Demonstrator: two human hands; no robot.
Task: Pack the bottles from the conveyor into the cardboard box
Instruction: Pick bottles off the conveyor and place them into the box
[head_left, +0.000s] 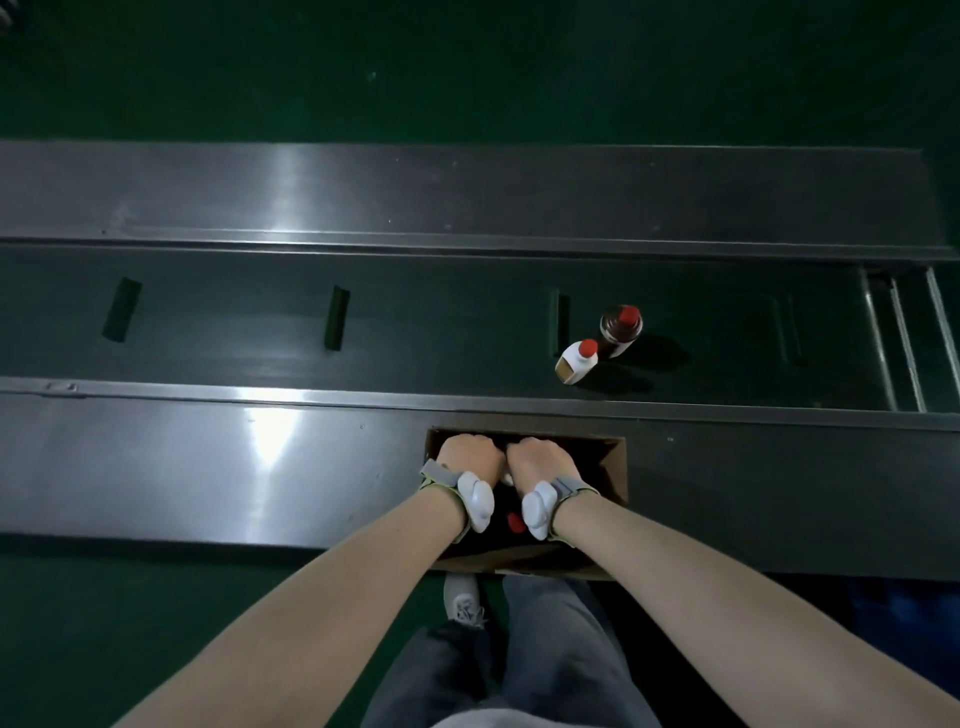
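Both hands reach down into the open cardboard box (613, 467) on the near steel ledge. My left hand (467, 453) and my right hand (535, 457) sit side by side with the fingers curled downward into the dark interior; what they hold is hidden. A red cap (515, 522) of a bottle inside the box shows between my wrists. On the green conveyor belt (415, 322) behind the box stand a white bottle with a red cap (577, 361) and, touching it, a dark brown bottle with a red cap (621, 330).
Steel ledges (208, 467) run along both sides of the belt. Raised cleats (336, 318) cross the belt at intervals. Metal rails (904, 343) mark the belt's right end. My legs and a grey shoe (462, 603) are below the box on the green floor.
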